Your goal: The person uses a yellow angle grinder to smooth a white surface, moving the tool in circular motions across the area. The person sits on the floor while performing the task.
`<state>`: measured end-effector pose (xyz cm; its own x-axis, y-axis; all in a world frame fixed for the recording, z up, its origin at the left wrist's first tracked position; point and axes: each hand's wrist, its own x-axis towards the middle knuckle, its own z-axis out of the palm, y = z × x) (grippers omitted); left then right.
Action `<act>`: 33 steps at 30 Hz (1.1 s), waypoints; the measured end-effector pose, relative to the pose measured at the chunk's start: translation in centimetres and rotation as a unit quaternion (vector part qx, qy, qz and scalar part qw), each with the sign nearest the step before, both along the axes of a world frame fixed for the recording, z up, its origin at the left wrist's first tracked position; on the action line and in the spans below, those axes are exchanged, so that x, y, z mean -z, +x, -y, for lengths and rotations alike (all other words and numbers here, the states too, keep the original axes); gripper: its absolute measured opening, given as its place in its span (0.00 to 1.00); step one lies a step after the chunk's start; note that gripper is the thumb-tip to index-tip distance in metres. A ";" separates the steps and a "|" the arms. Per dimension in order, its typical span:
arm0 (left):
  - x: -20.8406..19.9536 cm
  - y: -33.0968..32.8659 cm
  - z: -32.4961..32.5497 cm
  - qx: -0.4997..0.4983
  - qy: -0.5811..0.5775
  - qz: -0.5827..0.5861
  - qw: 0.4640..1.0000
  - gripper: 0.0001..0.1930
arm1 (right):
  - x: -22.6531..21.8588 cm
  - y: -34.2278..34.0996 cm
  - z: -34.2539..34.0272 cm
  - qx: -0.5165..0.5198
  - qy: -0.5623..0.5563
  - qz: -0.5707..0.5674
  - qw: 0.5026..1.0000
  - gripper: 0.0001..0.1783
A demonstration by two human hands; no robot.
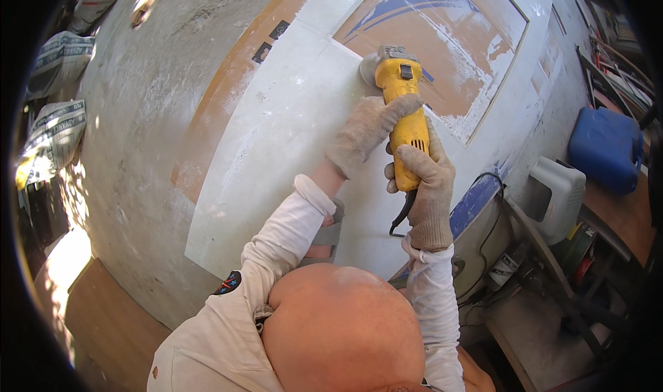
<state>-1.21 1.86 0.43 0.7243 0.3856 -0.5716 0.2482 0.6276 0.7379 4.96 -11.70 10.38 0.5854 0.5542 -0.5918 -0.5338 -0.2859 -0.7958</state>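
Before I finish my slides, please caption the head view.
Gloved left hand and right hand hold a yellow angle grinder over a white panel.

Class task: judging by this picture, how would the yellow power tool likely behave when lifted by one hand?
The yellow power tool would probably feel front-heavy, since a grey, metallic-looking head sits at its far end. Its casing looks hard and moulded, so it should stay stiff. The black cord curves at the rear and would likely trail.
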 end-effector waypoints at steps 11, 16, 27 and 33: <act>-0.7 0.5 1.1 0.013 -0.010 0.021 1.000 0.36 | -0.3 0.5 1.3 0.004 -0.004 -0.005 1.000 0.55; -0.4 0.7 1.8 0.021 -0.007 0.021 1.000 0.36 | -0.5 0.7 1.8 0.001 -0.015 0.003 1.000 0.55; -0.9 1.0 3.0 0.047 0.005 0.023 0.999 0.37 | -1.0 0.5 3.1 0.016 -0.022 0.011 1.000 0.51; -0.8 1.9 4.6 0.018 0.023 0.054 0.998 0.39 | -1.5 0.5 4.0 0.032 -0.039 0.022 0.998 0.51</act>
